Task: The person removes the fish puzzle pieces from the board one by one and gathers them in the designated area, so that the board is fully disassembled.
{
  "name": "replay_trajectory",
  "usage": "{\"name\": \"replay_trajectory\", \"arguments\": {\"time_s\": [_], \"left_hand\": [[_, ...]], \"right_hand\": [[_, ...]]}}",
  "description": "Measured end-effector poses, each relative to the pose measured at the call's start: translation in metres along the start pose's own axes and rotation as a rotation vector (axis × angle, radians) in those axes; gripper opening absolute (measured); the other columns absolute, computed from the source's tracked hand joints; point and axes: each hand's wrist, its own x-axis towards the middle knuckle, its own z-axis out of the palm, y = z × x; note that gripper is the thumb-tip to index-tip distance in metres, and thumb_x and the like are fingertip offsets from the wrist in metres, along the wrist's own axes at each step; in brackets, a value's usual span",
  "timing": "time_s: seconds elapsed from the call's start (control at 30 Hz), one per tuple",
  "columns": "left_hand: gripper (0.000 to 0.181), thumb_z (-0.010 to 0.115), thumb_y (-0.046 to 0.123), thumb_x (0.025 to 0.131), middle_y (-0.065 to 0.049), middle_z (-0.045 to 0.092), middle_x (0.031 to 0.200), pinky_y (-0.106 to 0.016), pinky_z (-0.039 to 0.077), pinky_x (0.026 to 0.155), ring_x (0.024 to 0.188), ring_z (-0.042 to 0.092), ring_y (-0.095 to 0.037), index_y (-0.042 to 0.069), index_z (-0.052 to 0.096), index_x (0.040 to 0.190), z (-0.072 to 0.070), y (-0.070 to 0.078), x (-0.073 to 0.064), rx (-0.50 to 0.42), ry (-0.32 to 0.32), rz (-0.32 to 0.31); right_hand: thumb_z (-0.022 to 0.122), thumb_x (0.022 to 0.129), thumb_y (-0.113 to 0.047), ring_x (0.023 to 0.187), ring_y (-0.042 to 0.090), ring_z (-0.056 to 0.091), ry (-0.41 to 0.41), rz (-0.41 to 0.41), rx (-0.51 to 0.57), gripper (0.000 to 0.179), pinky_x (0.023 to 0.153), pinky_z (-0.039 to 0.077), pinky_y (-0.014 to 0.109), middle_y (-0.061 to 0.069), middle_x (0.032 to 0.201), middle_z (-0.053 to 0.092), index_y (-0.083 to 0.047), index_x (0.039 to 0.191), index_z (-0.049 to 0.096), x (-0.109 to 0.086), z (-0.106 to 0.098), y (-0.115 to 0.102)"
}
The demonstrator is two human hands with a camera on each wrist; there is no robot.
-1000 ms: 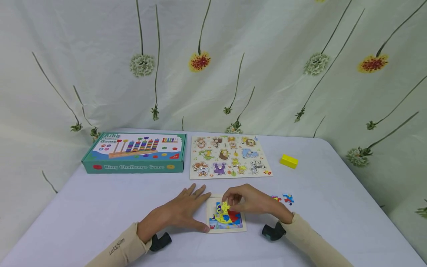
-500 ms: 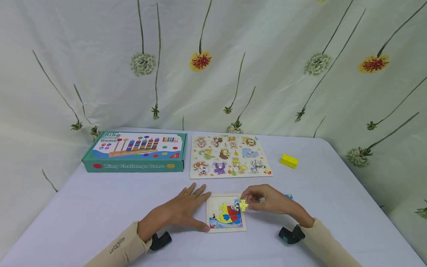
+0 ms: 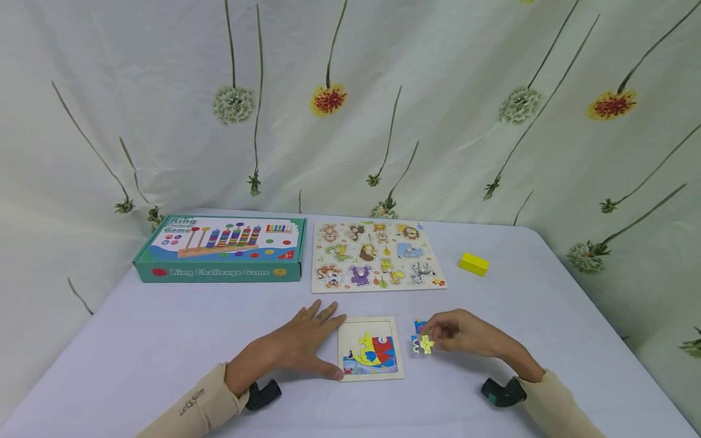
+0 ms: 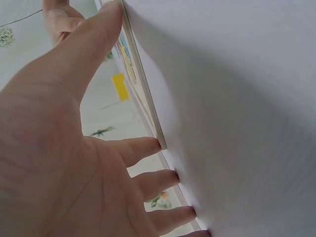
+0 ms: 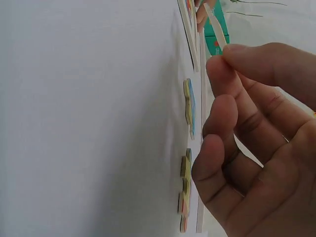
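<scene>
A small wooden jigsaw tray (image 3: 370, 348) lies before me, with joined pieces in blue, yellow and red along its lower part. My left hand (image 3: 303, 342) rests with fingers spread at the tray's left side; in the left wrist view its thumb and forefinger touch the tray's edge (image 4: 148, 101). Right of the tray, my right hand (image 3: 465, 331) pinches a yellow and blue jigsaw piece (image 3: 422, 345) between thumb and forefinger. The right wrist view shows that piece (image 5: 216, 25) edge-on, raised off the table. Behind it lies a loose blue piece (image 3: 419, 326).
Further loose jigsaw pieces (image 5: 185, 190) lie under the right hand, mostly hidden in the head view. An animal puzzle board (image 3: 378, 257) lies behind the tray. A green ring game box (image 3: 219, 250) stands back left, a yellow block (image 3: 473, 264) back right.
My right hand has lifted the yellow and blue piece from the tray and carried it right, to beside the loose pieces. My left hand has stayed in place.
</scene>
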Motion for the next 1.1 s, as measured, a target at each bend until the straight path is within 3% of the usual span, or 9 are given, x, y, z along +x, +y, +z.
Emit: {"name": "replay_trajectory", "arguments": {"time_s": [0.5, 1.1], "left_hand": [[0.101, 0.075, 0.061, 0.069, -0.006, 0.019, 0.16, -0.057, 0.009, 0.116, 0.147, 0.005, -0.036, 0.019, 0.033, 0.15, -0.001, 0.001, 0.0, -0.001, -0.003, -0.009], [0.101, 0.076, 0.061, 0.068, -0.006, 0.019, 0.16, -0.058, 0.009, 0.116, 0.147, 0.005, -0.036, 0.019, 0.034, 0.15, 0.0, 0.002, 0.0, 0.002, 0.003, -0.012]], "right_hand": [[0.066, 0.089, -0.008, 0.074, 0.006, 0.052, -0.003, 0.048, -0.027, 0.019, 0.066, 0.044, 0.018, -0.001, 0.081, 0.057, -0.006, 0.108, 0.067, -0.011, -0.003, 0.012], [0.068, 0.087, -0.006, 0.068, 0.004, 0.048, -0.007, 0.027, -0.032, 0.02, 0.06, 0.04, 0.016, -0.004, 0.078, 0.056, -0.007, 0.107, 0.069, -0.01, -0.001, 0.012]]}}
